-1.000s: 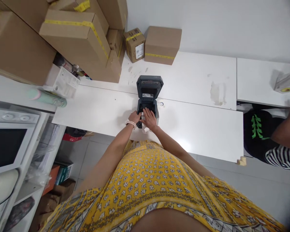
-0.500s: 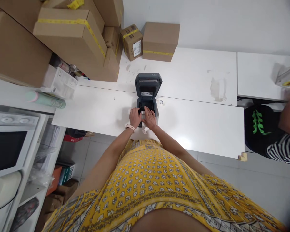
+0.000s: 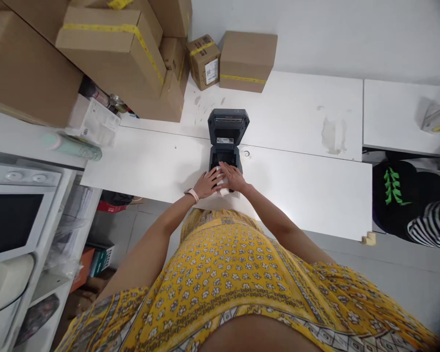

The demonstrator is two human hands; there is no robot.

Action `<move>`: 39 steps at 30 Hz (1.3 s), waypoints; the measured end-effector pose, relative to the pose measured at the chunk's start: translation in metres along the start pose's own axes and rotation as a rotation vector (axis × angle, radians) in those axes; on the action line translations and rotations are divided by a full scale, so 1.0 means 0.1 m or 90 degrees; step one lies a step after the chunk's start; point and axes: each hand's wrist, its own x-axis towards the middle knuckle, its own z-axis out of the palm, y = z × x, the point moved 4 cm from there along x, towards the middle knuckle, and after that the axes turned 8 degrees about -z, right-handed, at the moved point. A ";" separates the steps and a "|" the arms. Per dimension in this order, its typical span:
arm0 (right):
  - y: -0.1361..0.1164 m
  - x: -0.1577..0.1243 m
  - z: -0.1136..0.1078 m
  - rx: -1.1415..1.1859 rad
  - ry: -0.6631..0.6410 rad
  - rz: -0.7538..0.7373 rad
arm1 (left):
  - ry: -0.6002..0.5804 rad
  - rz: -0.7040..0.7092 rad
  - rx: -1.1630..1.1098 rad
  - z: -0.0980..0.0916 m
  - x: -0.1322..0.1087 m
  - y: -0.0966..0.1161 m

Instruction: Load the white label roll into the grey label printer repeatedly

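A dark grey label printer (image 3: 229,128) stands on the white table with its lid tipped up and back. At its front, my two hands meet around a small white paper roll (image 3: 222,184). My left hand (image 3: 206,184) is on the roll's left side, its fingers closed against the paper. My right hand (image 3: 233,178) covers the right side, fingers bent over the roll and the printer's front part. Both hands hide much of the roll and of the printer's lower front. A light-banded watch (image 3: 193,194) is on my left wrist.
Cardboard boxes (image 3: 105,54) are stacked at the back left, with two smaller ones beside them, including a plain box (image 3: 247,61). A green bottle (image 3: 73,146) lies left. The table's front edge (image 3: 315,228) is near me. At right, a person in a striped sleeve (image 3: 434,225) is partly visible.
The paper roll and both hands have shifted slightly; my left hand has turned flatter and moved lower. The white roll shows more clearly between my fingers. The other person's arm has drawn back right.
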 end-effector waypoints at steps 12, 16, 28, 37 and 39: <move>0.09 -0.08 -0.31 0.032 -0.079 -0.027 | 0.029 0.051 0.026 0.08 0.00 -0.07; 0.12 -0.14 -0.34 0.040 -0.074 -0.003 | 0.034 0.055 0.017 0.09 0.00 -0.07; 0.12 -0.51 -0.26 0.050 0.163 0.139 | 0.009 0.094 0.056 0.05 0.03 -0.08; 0.01 -0.67 -0.13 0.081 0.229 0.156 | 0.017 0.088 0.075 0.06 0.04 -0.08; 0.01 -0.61 -0.30 0.083 0.309 0.173 | 0.030 0.071 0.081 0.07 -0.01 -0.03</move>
